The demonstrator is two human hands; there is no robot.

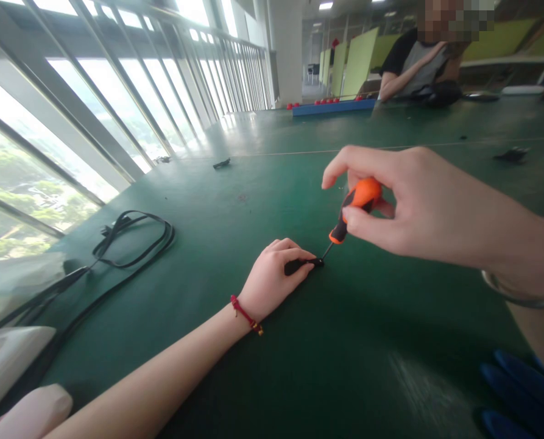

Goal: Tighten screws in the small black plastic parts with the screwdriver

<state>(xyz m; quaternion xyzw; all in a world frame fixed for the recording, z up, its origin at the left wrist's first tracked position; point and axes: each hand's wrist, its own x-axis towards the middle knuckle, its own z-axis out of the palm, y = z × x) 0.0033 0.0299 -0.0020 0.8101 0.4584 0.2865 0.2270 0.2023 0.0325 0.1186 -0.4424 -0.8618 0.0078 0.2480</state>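
My left hand rests on the green tabletop, its fingers pinching a small black part whose kind I cannot make out. Above and to the right, my right hand grips a screwdriver with an orange and black handle. The index finger is lifted off the handle, while the thumb and other fingers hold it. The tool tilts down to the left, and the tip of its shaft meets the right end of the black part.
A black cable lies coiled at left, near a white object. Small dark pieces are scattered farther off. A blue tray with red items stands at the far edge, beside a seated person. Metal railings run along the left.
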